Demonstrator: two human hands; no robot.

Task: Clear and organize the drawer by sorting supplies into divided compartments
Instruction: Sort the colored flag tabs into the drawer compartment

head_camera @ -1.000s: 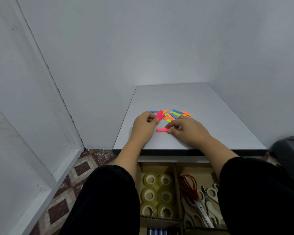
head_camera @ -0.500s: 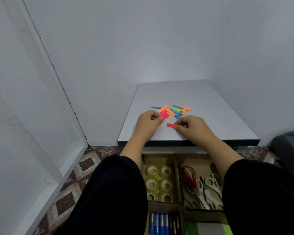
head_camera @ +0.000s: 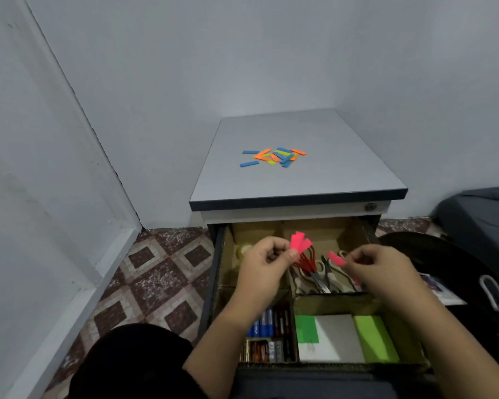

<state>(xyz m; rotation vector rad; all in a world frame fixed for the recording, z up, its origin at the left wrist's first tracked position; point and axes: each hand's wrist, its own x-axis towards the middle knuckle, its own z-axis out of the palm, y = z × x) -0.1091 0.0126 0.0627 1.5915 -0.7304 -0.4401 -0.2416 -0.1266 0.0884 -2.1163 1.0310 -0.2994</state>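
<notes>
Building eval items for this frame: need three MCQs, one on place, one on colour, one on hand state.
1. Where do the scissors lie?
A. rear right drawer compartment
B. cabinet top
C. floor

2. What colour are the strips in both hands?
A. blue
B. pink
C. green

3. What is the left hand doing?
A. lying flat on the cabinet
B. pressing the batteries
C. pinching strips

Key: 1 A, they sit behind the divider, rear right. 2 B, pink strips left, pink strip in the right hand. 3 C, thumb and fingers pinch them.
</notes>
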